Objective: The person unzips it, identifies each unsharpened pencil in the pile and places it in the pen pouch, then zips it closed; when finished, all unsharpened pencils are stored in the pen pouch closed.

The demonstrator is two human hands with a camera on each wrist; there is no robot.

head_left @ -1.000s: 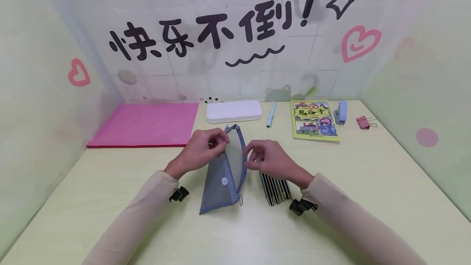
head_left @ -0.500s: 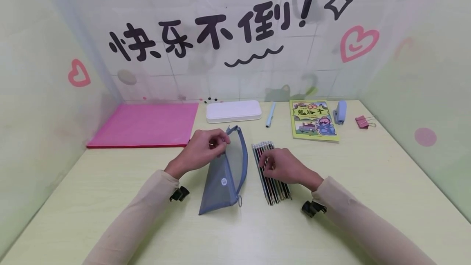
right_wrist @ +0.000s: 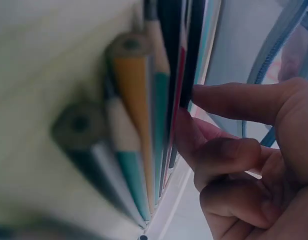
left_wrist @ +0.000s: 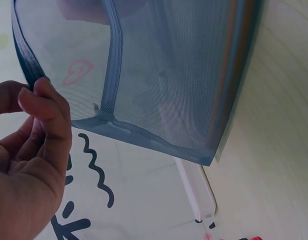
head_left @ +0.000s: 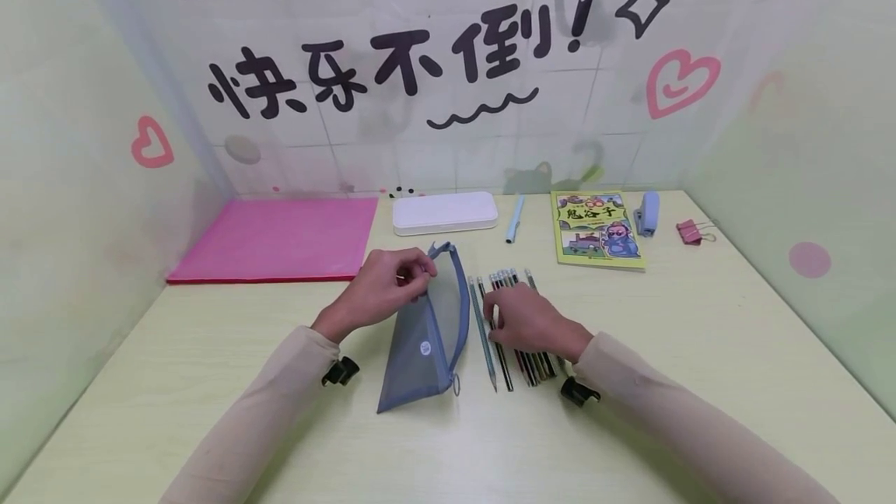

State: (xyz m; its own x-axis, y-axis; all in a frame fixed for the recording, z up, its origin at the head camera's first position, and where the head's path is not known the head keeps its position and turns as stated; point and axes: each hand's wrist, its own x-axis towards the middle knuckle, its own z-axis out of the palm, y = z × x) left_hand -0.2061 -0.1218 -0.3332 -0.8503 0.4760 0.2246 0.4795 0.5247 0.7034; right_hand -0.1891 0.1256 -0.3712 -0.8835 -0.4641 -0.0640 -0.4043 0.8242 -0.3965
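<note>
My left hand (head_left: 388,286) pinches the edge of a blue-grey mesh zip pencil case (head_left: 413,364), holding its mouth apart. In the left wrist view the thumb and a finger grip the zip edge (left_wrist: 29,65). Through the mesh an orange-brown streak (left_wrist: 229,75) shows, its kind unclear. On the table to the right of the case lie several pencils (head_left: 535,368). Over them is my right hand (head_left: 528,321), its thumb and forefinger at a dark pencil (right_wrist: 195,55) and seeming to pinch it. A blue-green pencil (head_left: 483,333) lies apart, nearest the case. The palm hides part of the bunch.
Along the back stand a pink folder (head_left: 280,239), a white box (head_left: 445,212), a light-blue pen (head_left: 515,220), a yellow comic-style book (head_left: 598,229), a blue stapler (head_left: 648,214) and a pink binder clip (head_left: 689,232). Printed walls enclose three sides.
My right hand has left the case's edge and moved onto the pencils. The pencils, bunched together half a second ago, are now spread, with two apart on the left. The left hand stays.
</note>
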